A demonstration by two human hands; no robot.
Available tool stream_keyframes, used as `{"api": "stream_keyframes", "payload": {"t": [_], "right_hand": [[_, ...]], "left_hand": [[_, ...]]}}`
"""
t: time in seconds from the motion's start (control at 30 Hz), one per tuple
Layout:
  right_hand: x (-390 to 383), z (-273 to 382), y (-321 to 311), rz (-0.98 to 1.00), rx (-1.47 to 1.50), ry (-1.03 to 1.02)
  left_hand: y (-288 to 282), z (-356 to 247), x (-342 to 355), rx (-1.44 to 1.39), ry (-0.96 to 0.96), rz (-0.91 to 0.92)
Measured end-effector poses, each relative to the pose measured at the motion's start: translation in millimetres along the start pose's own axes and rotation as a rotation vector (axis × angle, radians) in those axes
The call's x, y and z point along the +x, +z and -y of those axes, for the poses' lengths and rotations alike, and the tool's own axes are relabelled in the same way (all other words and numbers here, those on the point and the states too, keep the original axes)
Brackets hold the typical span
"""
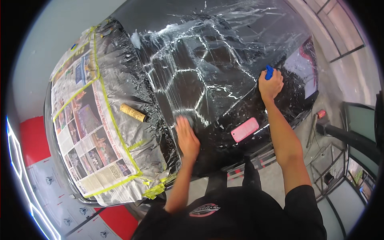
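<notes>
In the head view, the right hand [271, 85] grips a small blue tool [269, 72] against the smeared black panel [220, 94]. The left hand [188, 140] lies outstretched on the panel, blurred; whether it holds anything cannot be told. The blue tool looks light and stiff, best pinched at its top. The panel seems rigid and probably slippery, suited to flat contact rather than grasping. Its near edge runs on the legs' [251, 174] side of both hands; masking sheet [120, 90] borders the left hand's left, a pink slab [245, 129] sits between them, and the broadest room stretches beyond.
</notes>
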State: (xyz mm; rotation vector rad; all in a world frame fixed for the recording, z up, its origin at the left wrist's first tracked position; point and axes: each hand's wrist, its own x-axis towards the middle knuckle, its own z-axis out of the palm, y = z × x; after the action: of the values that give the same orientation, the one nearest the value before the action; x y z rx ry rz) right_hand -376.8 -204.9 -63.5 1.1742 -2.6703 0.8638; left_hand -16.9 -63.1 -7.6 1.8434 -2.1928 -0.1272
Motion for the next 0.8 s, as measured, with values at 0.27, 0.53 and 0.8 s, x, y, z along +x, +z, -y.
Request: {"api": "stream_keyframes", "payload": {"t": [0.27,0.53,0.8], "right_hand": [[2.7,3.6,4.9,-0.063,0.024,-0.038],[12.2,-3.0,10.0,-0.011,0.029,-0.057],[-210.4,142.1,-150.1,0.611,0.443,-0.808]], "left_hand": [[-5.3,9.9,42.1,0.015,0.035,-0.087],[-100.0,46.7,88.8,-0.524,-0.275,0.01],[-130.4,65.0,-149.2,-0.599,-0.32,-0.108]]}}
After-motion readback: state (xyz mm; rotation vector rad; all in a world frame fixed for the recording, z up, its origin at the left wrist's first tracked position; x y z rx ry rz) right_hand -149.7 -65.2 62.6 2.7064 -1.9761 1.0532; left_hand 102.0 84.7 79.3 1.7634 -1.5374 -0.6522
